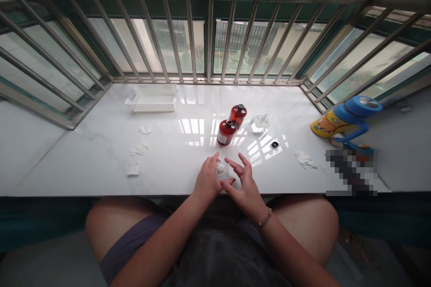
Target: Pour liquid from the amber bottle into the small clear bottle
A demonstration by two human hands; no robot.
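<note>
At the table's front edge, my left hand (209, 176) is wrapped around the side of a small clear square container (222, 171) with a round pale shape at its top. My right hand (245, 184) is at the container's other side, fingers spread apart and thumb near its base; whether it touches is hard to see. Just beyond them stands an amber-red bottle (226, 133) with a label and an uncapped neck. Behind it is a second amber-red bottle (238, 115) with a dark cap. A loose black cap (274, 145) lies to the right.
Another clear square container (261, 122) stands right of the bottles. A white perforated basket (153, 99) is at the back left. Crumpled white tissues (138, 148) lie left, another tissue (305, 160) right. A blue-and-yellow flask (343, 116) stands far right, by a blurred-out patch. Metal window bars close off the back.
</note>
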